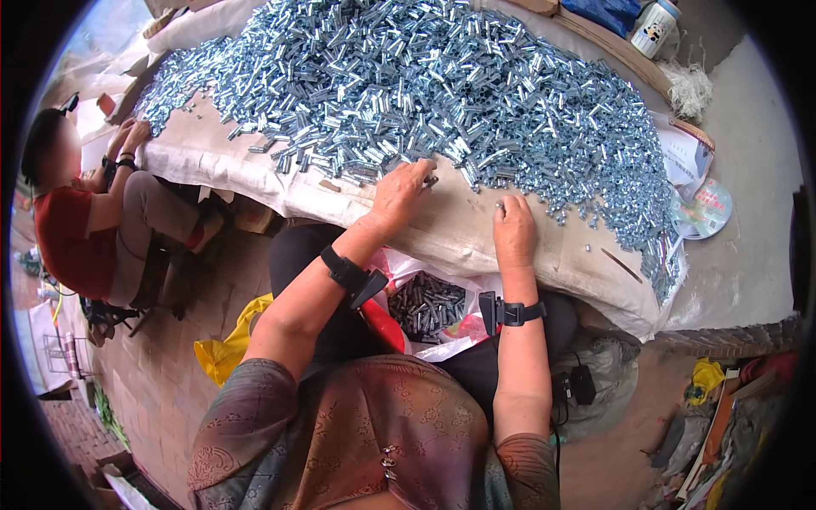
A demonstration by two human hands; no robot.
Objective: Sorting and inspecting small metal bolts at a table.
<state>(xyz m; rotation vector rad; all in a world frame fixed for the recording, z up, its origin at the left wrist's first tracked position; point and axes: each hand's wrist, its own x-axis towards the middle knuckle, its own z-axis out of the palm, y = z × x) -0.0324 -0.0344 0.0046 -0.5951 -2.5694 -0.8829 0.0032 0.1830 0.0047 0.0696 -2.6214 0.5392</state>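
Observation:
A large heap of shiny silver metal sleeves [408, 93] covers the table in front of me. Smaller silver pieces that look like nuts [608, 187] lie along its right side. My left hand [401, 197] is at the heap's near edge, its fingers closed on a dark metal cylinder [431, 181]. To its right, my right hand [515, 231] is held in a pinch, with a tiny metal piece [500, 205] just showing at the fingertips. Between my forearms, a white and red plastic bag [442, 350] in my lap holds many darker metal cylinders [425, 306].
Another person in a red top [76, 242] sits at the table's left end, hands at the heap. A round fan [705, 209] and a white can [655, 27] lie beyond the right side. A yellow bag [229, 344] is on the floor at left.

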